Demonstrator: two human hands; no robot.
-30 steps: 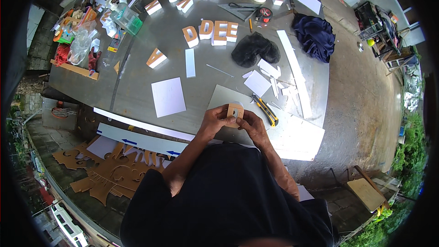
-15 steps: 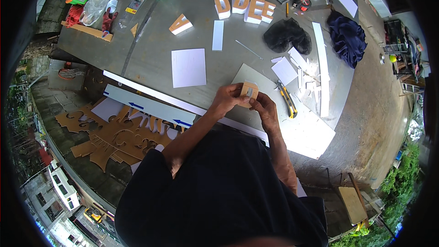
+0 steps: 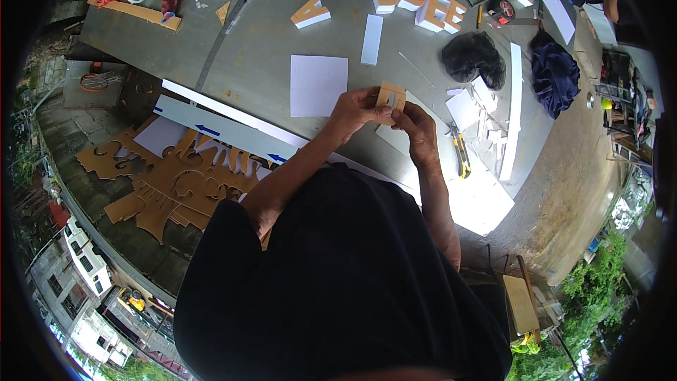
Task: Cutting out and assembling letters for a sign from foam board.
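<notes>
"Looking down, what do we hold?"

"We have a small brown-and-white block piece (image 3: 390,96) up over the near side of the bench (image 3: 257,50), pinched between the fingers of our left hand (image 3: 354,114) and our right hand (image 3: 421,134)."

"And around it?"

"To our right lies a yellow-handled cutter (image 3: 462,155); to our left, a white square sheet (image 3: 319,86). Farther off sit our brown-faced block letters (image 3: 438,14)."
</notes>
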